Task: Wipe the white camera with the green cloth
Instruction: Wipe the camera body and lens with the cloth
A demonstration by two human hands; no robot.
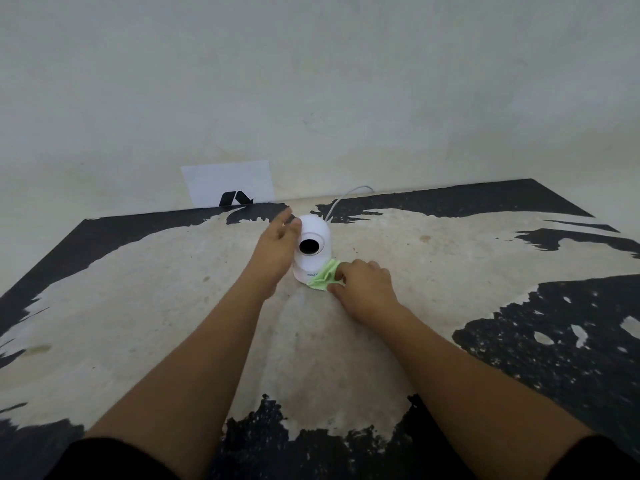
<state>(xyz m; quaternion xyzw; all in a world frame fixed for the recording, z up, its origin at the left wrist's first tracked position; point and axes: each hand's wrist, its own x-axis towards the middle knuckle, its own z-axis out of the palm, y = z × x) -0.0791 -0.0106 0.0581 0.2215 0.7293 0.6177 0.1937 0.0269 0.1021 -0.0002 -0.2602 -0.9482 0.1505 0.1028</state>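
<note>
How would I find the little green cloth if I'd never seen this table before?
Start at the worn table, black with its pale middle. Near its far edge stands the white camera with one dark round lens. The green cloth is bunched against the camera's base under the right hand; it is the only green thing here.
</note>
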